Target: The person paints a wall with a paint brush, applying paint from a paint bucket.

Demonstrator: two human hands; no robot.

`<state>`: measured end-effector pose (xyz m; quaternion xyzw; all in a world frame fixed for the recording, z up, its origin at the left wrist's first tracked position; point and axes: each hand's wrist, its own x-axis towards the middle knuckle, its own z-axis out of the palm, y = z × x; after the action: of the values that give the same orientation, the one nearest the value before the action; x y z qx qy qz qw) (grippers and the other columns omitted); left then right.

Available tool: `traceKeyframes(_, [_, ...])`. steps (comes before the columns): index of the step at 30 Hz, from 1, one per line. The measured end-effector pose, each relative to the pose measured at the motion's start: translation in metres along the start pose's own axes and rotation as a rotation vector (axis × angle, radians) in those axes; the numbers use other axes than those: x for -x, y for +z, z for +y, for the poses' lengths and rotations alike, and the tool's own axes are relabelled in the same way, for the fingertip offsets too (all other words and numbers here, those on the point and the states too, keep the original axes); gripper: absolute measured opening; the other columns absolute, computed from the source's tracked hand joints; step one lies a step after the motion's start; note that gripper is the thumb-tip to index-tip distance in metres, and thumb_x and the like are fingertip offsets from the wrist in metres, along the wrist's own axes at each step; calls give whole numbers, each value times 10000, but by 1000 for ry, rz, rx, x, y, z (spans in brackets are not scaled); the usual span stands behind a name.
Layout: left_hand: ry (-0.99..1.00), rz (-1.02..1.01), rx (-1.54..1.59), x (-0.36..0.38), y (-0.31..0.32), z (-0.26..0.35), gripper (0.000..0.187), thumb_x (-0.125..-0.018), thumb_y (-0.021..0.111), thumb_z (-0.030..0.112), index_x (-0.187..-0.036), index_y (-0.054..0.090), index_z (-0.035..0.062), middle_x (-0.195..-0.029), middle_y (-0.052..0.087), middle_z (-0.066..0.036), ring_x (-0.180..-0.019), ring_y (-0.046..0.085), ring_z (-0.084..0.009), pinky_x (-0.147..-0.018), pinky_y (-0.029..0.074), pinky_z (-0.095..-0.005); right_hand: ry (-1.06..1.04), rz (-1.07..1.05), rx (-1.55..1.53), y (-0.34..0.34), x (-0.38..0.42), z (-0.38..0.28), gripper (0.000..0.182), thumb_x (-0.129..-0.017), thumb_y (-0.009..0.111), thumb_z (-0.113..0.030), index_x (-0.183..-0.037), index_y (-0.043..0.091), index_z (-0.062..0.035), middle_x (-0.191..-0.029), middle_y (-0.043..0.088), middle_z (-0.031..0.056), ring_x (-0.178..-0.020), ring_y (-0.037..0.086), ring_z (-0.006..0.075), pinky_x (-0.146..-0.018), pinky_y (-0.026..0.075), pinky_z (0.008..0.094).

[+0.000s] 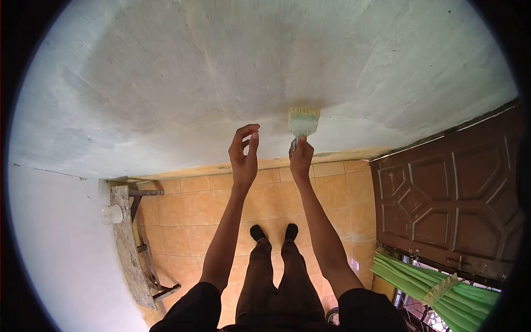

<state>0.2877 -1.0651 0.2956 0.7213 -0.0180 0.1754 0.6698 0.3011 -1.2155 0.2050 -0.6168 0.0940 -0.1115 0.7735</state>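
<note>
right grip (pixel 301 158) pinching one paintbrush (pixel 303 120), left grip (pixel 244 157) loosely spread, one wall (pixel 221 72), one bench (pixel 129 249)

No text, label, brand, number or sign can be read
</note>
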Motion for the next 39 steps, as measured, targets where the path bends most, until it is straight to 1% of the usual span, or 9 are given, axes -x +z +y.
traceKeyframes(3, [-1,9,29,0,2,-13,184,-961,530,170,-1061,613,40,-1056,635,-47,-1000,576,-147,-816,456,-307,-132,-47,-33,29,-23,-45,501,-1010,395,-410,-618,335,-104,-526,317,-48,-457,298,54,-418,241,245])
traceKeyframes(7, [6,37,12,4,7,-22,193,-962,537,187,-1053,613,34,-1058,635,-49,-996,577,-150,-833,457,-309,-255,-94,62,26,-49,-22,529,-1003,402,-442,-603,306,-111,-517,309,-52,-448,276,55,-416,218,249])
traceKeyframes(11, [-5,27,-7,12,8,-26,197,-967,532,193,-1054,612,35,-1055,635,-49,-985,575,-149,-852,455,-307,-87,-44,108,-5,-27,60,533,-1001,414,-438,-592,300,-116,-528,285,-63,-459,253,52,-425,212,254])
traceKeyframes(14, [-18,15,-29,18,4,-28,197,-969,527,193,-1054,611,37,-1051,636,-50,-979,574,-147,-847,454,-305,-32,13,95,-15,2,67,536,-996,423,-445,-591,307,-114,-534,278,-66,-462,253,49,-425,214,254])
traceKeyframes(20, [-47,50,-18,14,4,-25,186,-968,527,184,-1050,612,42,-1042,638,-45,-975,573,-142,-818,453,-306,-149,-110,-7,31,-28,-31,499,-1003,438,-369,-608,361,-74,-538,329,-44,-496,311,61,-442,253,270])
traceKeyframes(29, [89,55,-143,5,3,-15,210,-937,558,131,-1133,574,57,-1139,589,-72,-1005,574,-176,-800,465,-313,-9,-141,95,-12,-5,45,521,-1005,410,-426,-604,344,-99,-519,322,-52,-464,306,47,-427,245,246])
traceKeyframes(33, [267,136,-264,0,9,-7,312,-924,564,95,-1229,502,69,-1251,503,-90,-1034,561,-197,-797,471,-314,-120,-173,-41,22,-5,-25,517,-1003,434,-400,-606,349,-78,-535,306,-53,-495,291,51,-444,235,255])
traceKeyframes(37, [152,167,-151,7,19,-10,336,-928,562,105,-1250,474,65,-1272,474,-96,-1048,554,-203,-791,474,-319,-207,-176,19,57,-37,-56,534,-1000,439,-411,-611,330,-61,-540,291,-43,-511,277,61,-457,233,270])
traceKeyframes(39, [126,161,-121,12,22,-14,332,-929,561,111,-1246,476,64,-1268,479,-95,-1047,553,-202,-791,473,-318,-192,-159,42,46,-37,-25,536,-1001,433,-414,-609,322,-67,-537,291,-37,-509,277,64,-457,232,277])
